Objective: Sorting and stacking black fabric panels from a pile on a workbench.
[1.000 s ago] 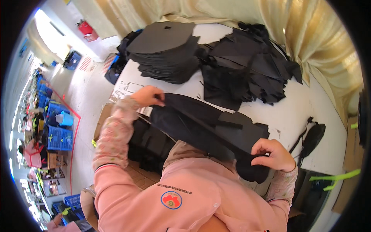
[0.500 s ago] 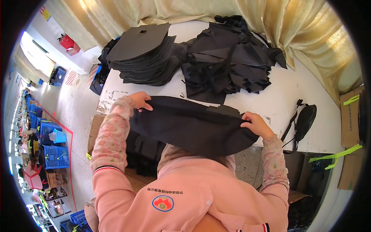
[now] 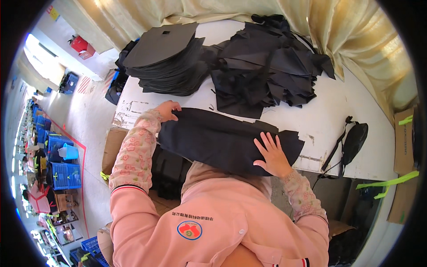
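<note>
A black fabric piece (image 3: 209, 140) lies at the table's near edge, its front part hanging over my lap. My left hand (image 3: 168, 111) pinches its far left corner between thumb and fingers. On its right part, my right hand (image 3: 272, 155) rests flat with the fingers spread, holding nothing. The notched edge of another dark piece (image 3: 289, 134) shows along the far right side of the fabric; how the layers lie beneath is hidden.
A tall stack of dark curved panels (image 3: 162, 51) stands at the back left, beside a loose heap of black fabric pieces (image 3: 271, 66). To the right lies a small black pouch (image 3: 354, 141) with a strap. Curtains (image 3: 356, 44) hang behind the white table (image 3: 333, 109).
My right hand has let go of the right edge, moved left and flattened onto the fabric. The fabric has settled lower and flatter. My left hand keeps its corner, shifted slightly right.
</note>
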{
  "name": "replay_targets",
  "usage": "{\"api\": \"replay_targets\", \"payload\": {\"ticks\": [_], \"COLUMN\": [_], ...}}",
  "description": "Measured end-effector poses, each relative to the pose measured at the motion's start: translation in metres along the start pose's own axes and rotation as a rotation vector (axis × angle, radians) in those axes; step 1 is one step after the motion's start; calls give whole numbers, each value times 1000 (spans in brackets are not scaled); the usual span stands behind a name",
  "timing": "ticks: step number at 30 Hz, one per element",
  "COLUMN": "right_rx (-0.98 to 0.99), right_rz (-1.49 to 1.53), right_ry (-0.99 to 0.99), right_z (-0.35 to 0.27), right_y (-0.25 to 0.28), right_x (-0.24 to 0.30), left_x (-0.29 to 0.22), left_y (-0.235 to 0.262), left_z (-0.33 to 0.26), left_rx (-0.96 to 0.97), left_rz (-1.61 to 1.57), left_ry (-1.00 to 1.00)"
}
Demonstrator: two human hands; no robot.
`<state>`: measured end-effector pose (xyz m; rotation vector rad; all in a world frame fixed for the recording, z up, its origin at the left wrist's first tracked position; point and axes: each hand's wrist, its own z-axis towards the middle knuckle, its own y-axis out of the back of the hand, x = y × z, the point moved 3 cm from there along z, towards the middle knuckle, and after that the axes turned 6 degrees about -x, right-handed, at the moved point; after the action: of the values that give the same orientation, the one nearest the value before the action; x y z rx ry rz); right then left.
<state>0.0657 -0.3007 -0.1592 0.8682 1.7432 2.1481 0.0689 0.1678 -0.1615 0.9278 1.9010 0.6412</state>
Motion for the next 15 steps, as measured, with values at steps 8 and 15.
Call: {"api": "replay_targets", "payload": {"ticks": [8, 15], "right_rx": [14, 60], "right_rz": [-4, -14], "right_ry": [-3, -19], "right_z": [-4, 9], "right_y": [-1, 21], "right_x": [-1, 6], "left_x": [17, -16], "left_y": [26, 28], "left_z": [-50, -84], "left_rx": [-486, -959], "left_rz": [66, -90], "left_ry": [-125, -353]}}
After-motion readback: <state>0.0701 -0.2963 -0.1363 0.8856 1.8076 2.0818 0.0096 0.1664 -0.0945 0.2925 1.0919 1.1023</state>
